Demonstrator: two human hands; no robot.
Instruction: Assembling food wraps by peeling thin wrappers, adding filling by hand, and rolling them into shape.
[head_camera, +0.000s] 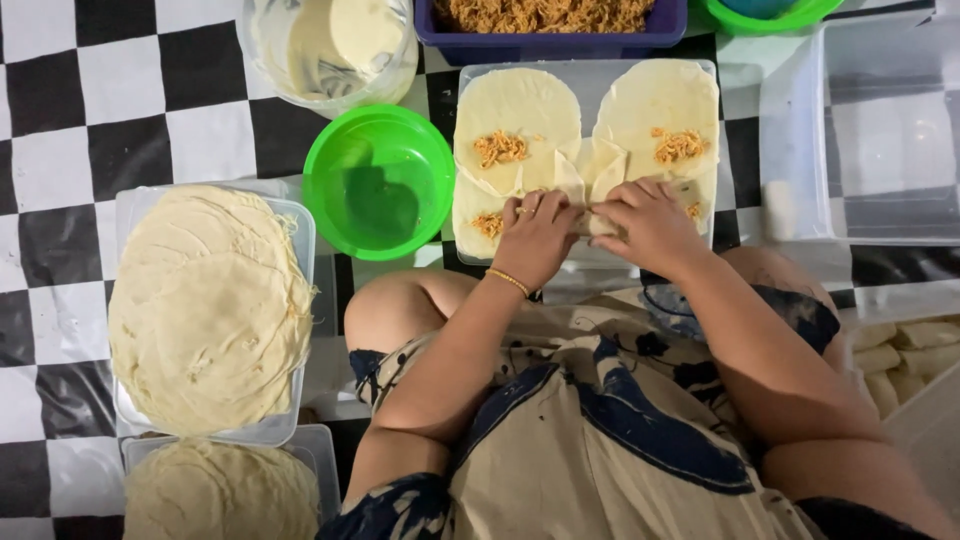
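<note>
My left hand (535, 235) and my right hand (645, 225) press side by side on a pale wrapper being rolled (590, 222) at the near edge of a clear lid (590, 72) used as a work surface. On that lid lie two round wrappers, one at the left (515, 110) and one at the right (660, 105), each with a small heap of shredded orange filling (500, 148). Another bit of filling (487, 224) shows just left of my left hand. A gold bracelet circles my left wrist.
An empty green bowl (378, 180) sits left of the lid. A clear tub of stacked wrappers (205, 305) is at the left, with another tub (220, 490) below it. Behind stand a batter jug (330, 45), a purple filling tub (550, 20) and an empty clear container (880, 130). Finished rolls (900, 355) lie right.
</note>
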